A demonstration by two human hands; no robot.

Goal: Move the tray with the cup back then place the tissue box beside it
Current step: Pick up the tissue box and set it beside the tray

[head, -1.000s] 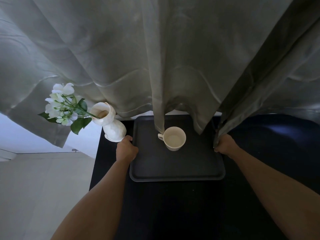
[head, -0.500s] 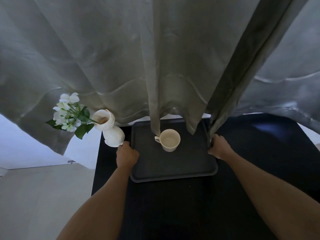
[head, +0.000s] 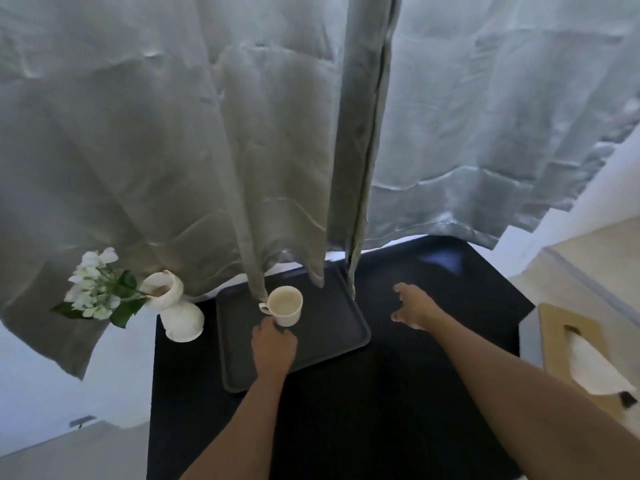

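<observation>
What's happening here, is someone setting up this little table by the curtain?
A person is tidying a black table. A dark tray sits at the back by the curtain, beside a white vase of flowers. The left hand is on the tray, touching the cup. The right hand hovers open, holding nothing. The tissue box waits off to the right, untouched.

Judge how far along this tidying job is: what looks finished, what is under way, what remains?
Done: the tray sits far back under the curtain, beside the vase. Under way: the left hand is at the cup; the right hand hovers open over the table. Left: the tissue box is off to the right, untouched.
</observation>
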